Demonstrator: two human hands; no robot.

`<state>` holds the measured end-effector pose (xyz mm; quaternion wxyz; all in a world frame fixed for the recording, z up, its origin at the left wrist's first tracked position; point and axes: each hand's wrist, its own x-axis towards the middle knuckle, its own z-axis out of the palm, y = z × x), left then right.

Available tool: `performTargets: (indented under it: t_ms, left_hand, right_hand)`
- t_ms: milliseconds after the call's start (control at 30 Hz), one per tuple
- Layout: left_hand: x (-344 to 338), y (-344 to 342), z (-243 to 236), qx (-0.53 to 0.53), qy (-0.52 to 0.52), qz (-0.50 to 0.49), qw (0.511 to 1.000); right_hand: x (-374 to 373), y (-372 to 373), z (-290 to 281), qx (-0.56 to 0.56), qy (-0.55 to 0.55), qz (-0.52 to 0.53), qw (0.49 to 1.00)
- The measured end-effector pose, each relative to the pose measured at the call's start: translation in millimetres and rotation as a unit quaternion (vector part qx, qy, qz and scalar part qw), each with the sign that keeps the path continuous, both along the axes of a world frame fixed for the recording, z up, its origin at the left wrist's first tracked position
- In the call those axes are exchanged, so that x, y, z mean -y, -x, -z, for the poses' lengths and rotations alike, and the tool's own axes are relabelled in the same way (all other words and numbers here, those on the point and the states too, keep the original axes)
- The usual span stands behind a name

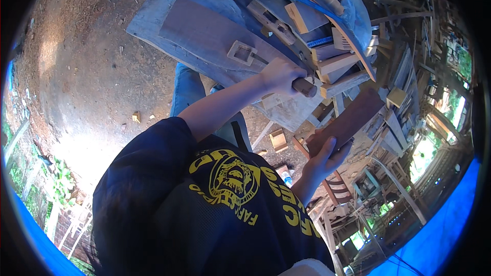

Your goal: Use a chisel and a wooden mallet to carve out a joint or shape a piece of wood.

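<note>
My left hand point(280, 75) is wrapped round the wooden handle point(305, 88) of a chisel, whose thin blade points toward a small square wooden piece point(241, 53) with a recess in its middle. Whether the blade tip touches that piece I cannot tell. The square piece lies on a long, flat brown board point(204, 26), which rests on the worn wooden bench point(146, 20). Off to the right, my right hand point(327, 159) grips one end of a dark brown wooden block point(352, 118), tilted up and apart from the chisel.
Wood offcuts point(307, 18), a clear plastic bag point(356, 20) and a long curved strip point(353, 46) crowd the bench's far right side. A small wooden block point(279, 140) and a wooden chair point(336, 188) stand below. Stacked lumber point(404, 71) fills the right; a dirt floor point(97, 71) lies left.
</note>
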<state>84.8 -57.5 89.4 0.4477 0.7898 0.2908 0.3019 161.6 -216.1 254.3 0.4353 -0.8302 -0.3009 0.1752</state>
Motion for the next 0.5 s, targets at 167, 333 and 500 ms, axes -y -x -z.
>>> performTargets:
  t_ms: [167, 333, 500]
  left_hand:
    - [-3, -1, -1, 0.012, -0.003, 0.003, 1.0]
    - [-6, 2, -1, 0.022, 0.016, 0.008, 1.0]
    - [-5, -2, 4, 0.045, 0.0, -0.004, 0.999]
  right_hand:
    - [-4, -1, -12, 0.017, -0.032, 0.01, 0.999]
    - [-20, -1, -39, 0.099, -0.282, 0.065, 0.952]
    - [-40, 15, 7, 0.183, 0.079, -0.092, 0.976]
